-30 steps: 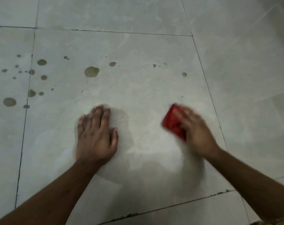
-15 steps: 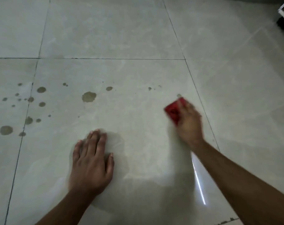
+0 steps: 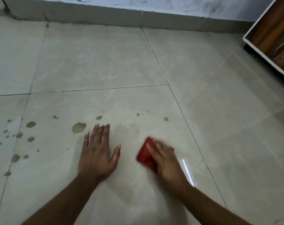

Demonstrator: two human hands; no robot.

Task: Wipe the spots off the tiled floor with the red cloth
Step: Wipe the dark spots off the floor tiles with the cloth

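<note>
Glossy tiled floor (image 3: 92,65), red cloth (image 3: 145,155), varnished wooden cabinet (image 3: 274,33)

Right hand (image 3: 168,161) lies flat on the cloth (image 3: 146,155), pressing it onto the tiled floor (image 3: 97,65). Left hand (image 3: 97,153) rests flat on the floor just left of the cloth, apart from it. Spots (image 3: 79,127) lie beyond and left of both hands. One spot (image 3: 166,119) lies beyond the cloth. Cabinet (image 3: 274,34) stands far right, wall skirting (image 3: 92,17) behind.

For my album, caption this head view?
Right hand presses red cloth on tiled floor; spots remain.
</note>
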